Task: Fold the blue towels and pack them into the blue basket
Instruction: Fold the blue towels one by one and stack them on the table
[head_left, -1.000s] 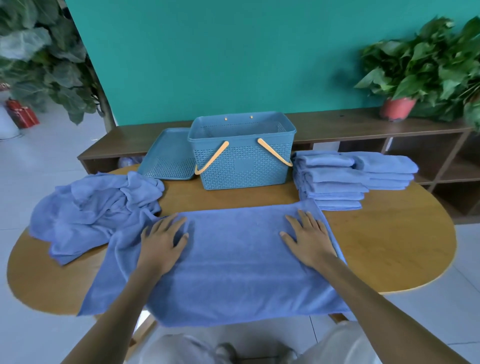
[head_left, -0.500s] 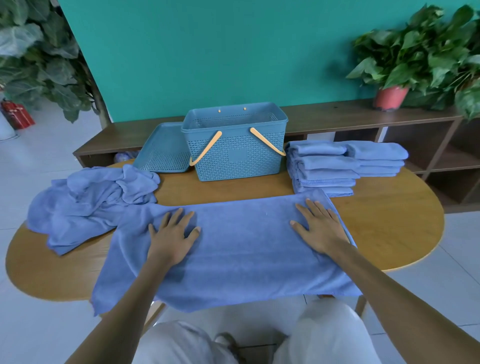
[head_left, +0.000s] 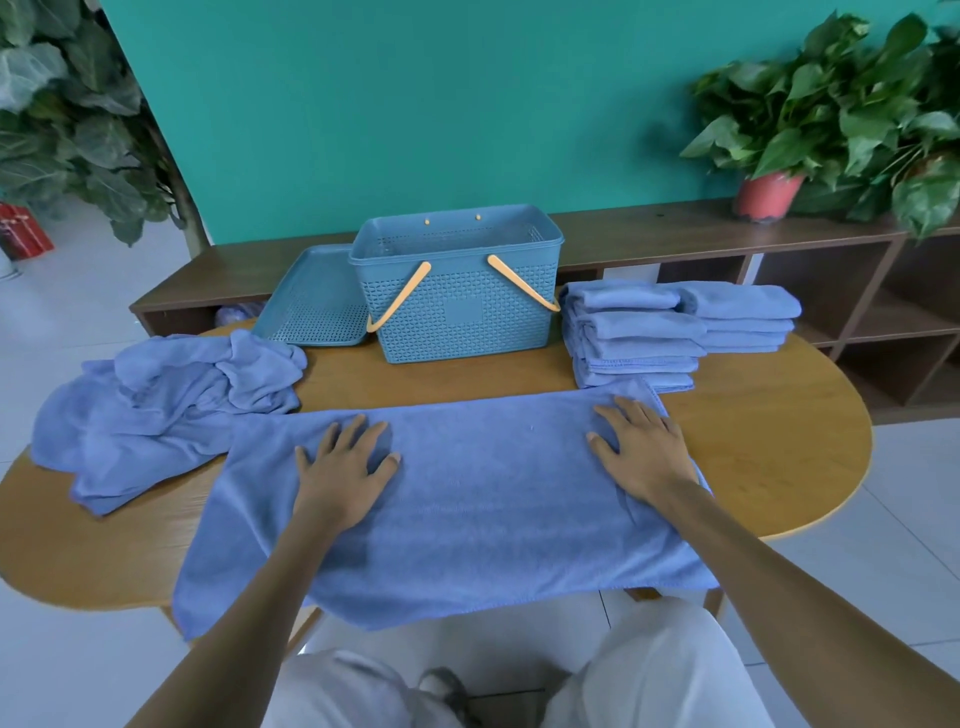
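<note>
Pressing spread hands (head_left: 343, 470) (head_left: 641, 454) flat on the towel (head_left: 483, 499), she'll find it soft, light; pinch corners at twelve o'clock.

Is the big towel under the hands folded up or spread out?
Spread out. The towel lies flat across the table, both hands pressing on it.

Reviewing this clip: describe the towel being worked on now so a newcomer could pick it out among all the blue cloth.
Start at the blue basket in the middle of the wooden table. Nearer the person lies the spread towel, its near edge hanging over the table. Unlike the crumpled pile to the left and the folded stacks to the right, it lies flat, with the left hand and right hand pressing on it.
</note>
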